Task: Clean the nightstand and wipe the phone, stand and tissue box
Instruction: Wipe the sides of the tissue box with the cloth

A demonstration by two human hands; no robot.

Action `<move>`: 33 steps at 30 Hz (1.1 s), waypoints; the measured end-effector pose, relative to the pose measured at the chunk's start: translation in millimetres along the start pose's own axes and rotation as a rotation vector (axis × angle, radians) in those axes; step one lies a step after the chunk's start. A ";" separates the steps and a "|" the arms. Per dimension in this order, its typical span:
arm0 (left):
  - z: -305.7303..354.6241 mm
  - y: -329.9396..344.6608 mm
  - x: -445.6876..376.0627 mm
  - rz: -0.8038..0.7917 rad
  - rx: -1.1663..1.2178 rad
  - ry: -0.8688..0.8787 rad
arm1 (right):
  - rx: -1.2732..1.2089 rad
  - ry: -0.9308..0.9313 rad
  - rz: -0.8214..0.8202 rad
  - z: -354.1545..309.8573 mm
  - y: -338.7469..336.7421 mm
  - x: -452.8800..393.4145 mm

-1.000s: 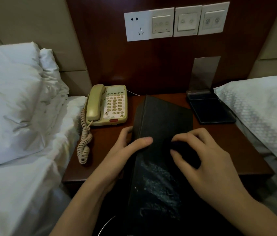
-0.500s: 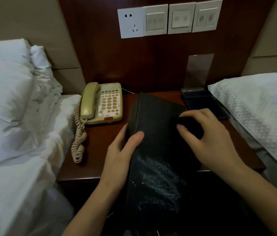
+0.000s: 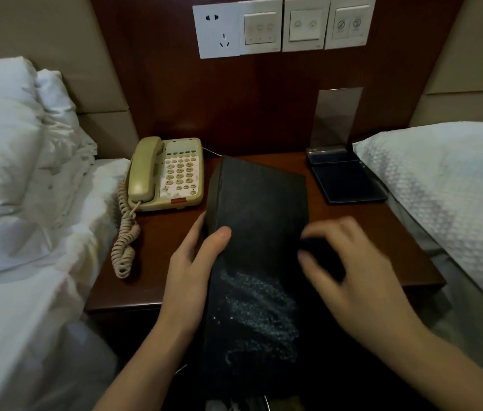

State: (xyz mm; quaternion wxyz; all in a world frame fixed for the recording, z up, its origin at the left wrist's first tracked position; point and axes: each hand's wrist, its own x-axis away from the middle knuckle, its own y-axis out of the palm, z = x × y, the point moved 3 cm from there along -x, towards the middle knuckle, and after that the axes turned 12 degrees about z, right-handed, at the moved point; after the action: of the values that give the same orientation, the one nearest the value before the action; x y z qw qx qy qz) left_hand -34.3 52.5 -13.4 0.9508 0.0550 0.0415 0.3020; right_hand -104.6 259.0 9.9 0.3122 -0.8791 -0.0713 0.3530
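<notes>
Two hands are seen over a dark wooden desk (image 3: 169,274) set between two beds. The left hand (image 3: 192,262) is clamped on the left edge of a long black tissue box (image 3: 258,232), with the thumb laid across the top face and the fingers hidden behind the side. The box is held tilted, its far end above the middle of the desk and its near end extending past the desk's front edge; a pale, dusty smear is visible on the near half of the top face. The right hand (image 3: 349,268) is blurred and is pressed to the right side of the box, its fingers curled around a small dark cloth (image 3: 320,250) whose outline cannot be made out clearly. A cream corded phone (image 3: 169,173) is placed at the back left of the desk, just beside the box, with its coiled cord (image 3: 124,235) hanging along the left edge. A black stand (image 3: 344,176) with an upright clear panel is set at the back right, against the white pillow (image 3: 447,185) of the right bed. Wall switches (image 3: 281,25) are mounted above.
</notes>
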 end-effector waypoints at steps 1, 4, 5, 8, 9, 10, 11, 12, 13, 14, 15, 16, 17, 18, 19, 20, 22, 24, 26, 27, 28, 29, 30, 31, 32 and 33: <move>0.4 -0.7 -1.1 0.007 0.008 -0.004 | -0.013 -0.012 -0.044 -4.9 -2.7 14.0; 2.9 1.0 -0.4 -0.003 -0.002 0.008 | -0.048 -0.006 -0.078 0.3 -4.8 15.9; 4.4 1.7 0.9 -0.003 -0.004 0.016 | -0.045 0.005 -0.031 4.3 -3.6 4.8; 7.2 5.2 7.3 -0.009 -0.020 0.039 | 0.010 0.070 0.111 9.2 1.9 -27.1; 7.8 6.1 8.8 -0.011 -0.026 0.041 | 0.026 0.077 0.127 8.5 3.8 -27.7; 9.2 7.0 9.5 -0.009 -0.027 0.034 | 0.040 0.066 0.123 4.7 4.6 -22.8; 10.7 7.2 8.8 0.001 -0.027 0.019 | 0.053 0.034 0.102 -1.5 5.1 -14.5; 12.2 6.6 6.9 0.014 -0.020 0.003 | 0.059 -0.006 0.069 -8.6 6.0 -6.1; 13.1 5.6 4.0 0.028 -0.011 -0.014 | 0.060 -0.041 0.036 -14.6 6.9 -0.8; 14.9 5.8 1.4 0.038 -0.001 -0.027 | 0.059 -0.062 0.010 -16.9 6.7 0.3; 15.6 6.1 -1.1 0.054 0.002 -0.038 | 0.058 -0.074 0.002 -17.1 5.7 -3.0; 16.1 6.6 -3.1 0.080 0.000 -0.049 | 0.053 -0.081 0.008 -16.7 4.2 -8.7; 16.4 6.8 -5.0 0.109 -0.005 -0.060 | 0.044 -0.085 0.023 -16.0 2.6 -14.6; 15.2 7.2 -7.3 0.133 -0.008 -0.082 | 0.031 -0.082 0.046 -14.8 1.0 -18.7; 13.7 7.5 -10.5 0.133 -0.011 -0.103 | 0.018 -0.073 0.070 -13.5 0.1 -21.0; 13.4 6.9 -13.2 0.109 -0.018 -0.121 | 0.008 -0.058 0.091 -12.3 0.0 -21.8; 15.8 5.5 -16.4 -0.017 -0.049 -0.161 | -0.002 -0.015 0.116 -8.6 -0.1 -21.3; 19.4 4.7 -15.5 -0.157 -0.102 -0.185 | -0.011 0.036 0.097 -3.4 -0.4 -21.6; 20.6 5.7 -9.5 -0.151 -0.087 -0.231 | -0.026 0.058 0.046 -0.9 0.2 -22.1; 19.7 6.0 -6.4 -0.118 -0.071 -0.244 | -0.031 0.051 0.023 -1.1 1.3 -22.2; 16.0 6.9 -3.8 -0.076 -0.064 -0.248 | -0.035 0.042 0.005 -2.3 2.6 -22.1; 11.9 7.4 -1.5 -0.034 -0.057 -0.248 | -0.036 0.034 -0.006 -3.6 3.6 -22.5; 9.2 7.2 1.7 0.005 -0.056 -0.240 | -0.036 0.027 -0.010 -4.8 4.2 -23.1; 7.0 6.4 3.8 0.030 -0.062 -0.214 | -0.038 0.023 -0.009 -5.8 4.0 -23.7; 5.5 6.9 4.6 0.039 -0.055 -0.180 | -0.042 0.021 0.000 -6.6 3.2 -24.6; 4.2 8.1 4.6 0.029 -0.039 -0.135 | -0.050 0.020 0.018 -6.8 1.9 -25.5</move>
State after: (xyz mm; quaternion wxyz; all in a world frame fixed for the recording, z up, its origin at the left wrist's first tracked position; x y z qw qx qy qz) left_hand -34.7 61.5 -8.4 0.9478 0.0573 -0.0294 0.3122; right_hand -119.1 245.2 27.3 0.2878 -0.8906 -0.0692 0.3452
